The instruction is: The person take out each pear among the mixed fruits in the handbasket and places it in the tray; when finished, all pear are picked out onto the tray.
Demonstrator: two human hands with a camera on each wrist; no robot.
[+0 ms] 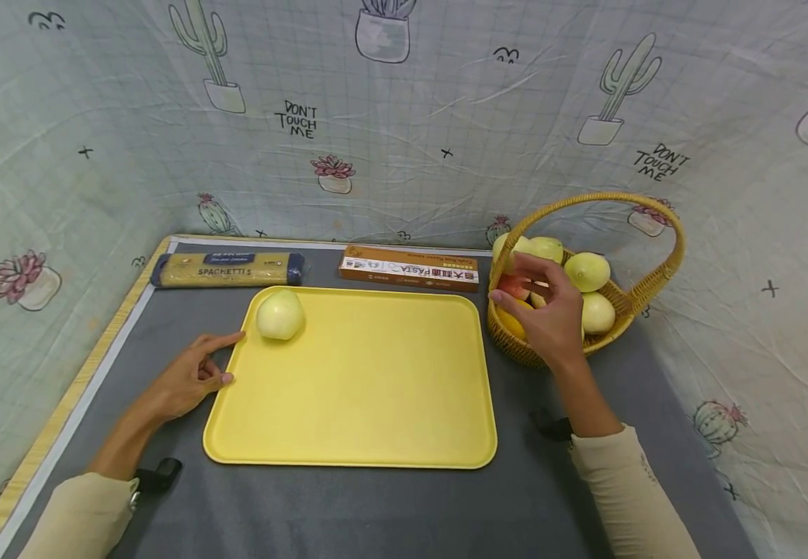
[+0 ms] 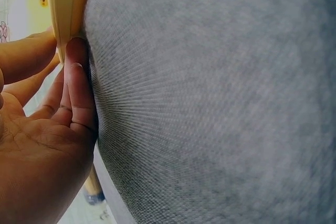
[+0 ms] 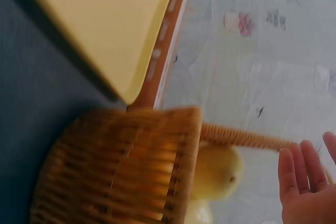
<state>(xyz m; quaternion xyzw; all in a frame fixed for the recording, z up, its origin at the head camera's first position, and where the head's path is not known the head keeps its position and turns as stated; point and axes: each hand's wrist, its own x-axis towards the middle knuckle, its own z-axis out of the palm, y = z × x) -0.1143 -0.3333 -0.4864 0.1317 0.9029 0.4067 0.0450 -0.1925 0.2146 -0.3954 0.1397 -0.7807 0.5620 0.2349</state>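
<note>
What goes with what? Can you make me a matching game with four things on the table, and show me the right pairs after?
Things:
1. Spaghetti packet
2. Tray
3. Wicker basket
4. Pasta box

Clues:
A. Holds several fruits
B. Brown and white
C. Yellow with dark blue ends
D. Held at its edge by the left hand

Right pairs: 1-C, 2-D, 3-A, 4-B
</note>
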